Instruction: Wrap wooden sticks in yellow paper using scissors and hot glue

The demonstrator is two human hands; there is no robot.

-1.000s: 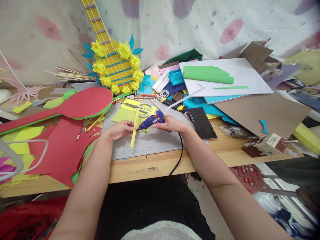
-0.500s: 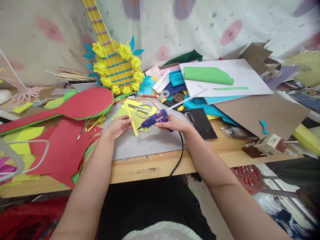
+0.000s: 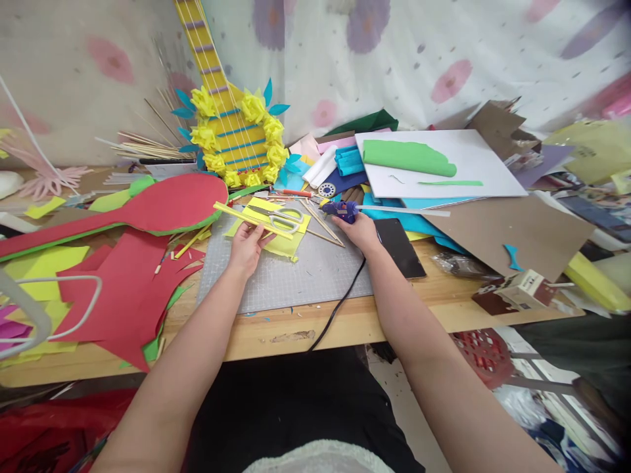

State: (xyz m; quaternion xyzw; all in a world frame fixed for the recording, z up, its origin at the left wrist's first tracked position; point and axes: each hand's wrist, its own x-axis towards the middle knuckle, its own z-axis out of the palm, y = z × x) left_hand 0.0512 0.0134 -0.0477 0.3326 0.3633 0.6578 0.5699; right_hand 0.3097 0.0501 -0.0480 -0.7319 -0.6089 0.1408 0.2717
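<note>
Between the fingers of my left hand is a thin yellow strip, slanting down to the right above the cutting mat. My right hand grips a blue glue gun, its nozzle pointing left and a long clear glue stick poking out of its back. A black cord runs from it over the mat's front edge. Scissors with pale handles lie on yellow crepe paper, partly behind the strip. Thin wooden sticks rest between the hands on the grey cutting mat.
A yellow paper guitar with flowers leans at the back. On the left lie a red guitar-shaped cutout and red paper. A black phone is beside my right wrist. Green crepe paper rests on a white board.
The glue gun has moved right and back, away from the strip. My left hand has turned the strip from steep to nearly level. The view has shifted slightly.
</note>
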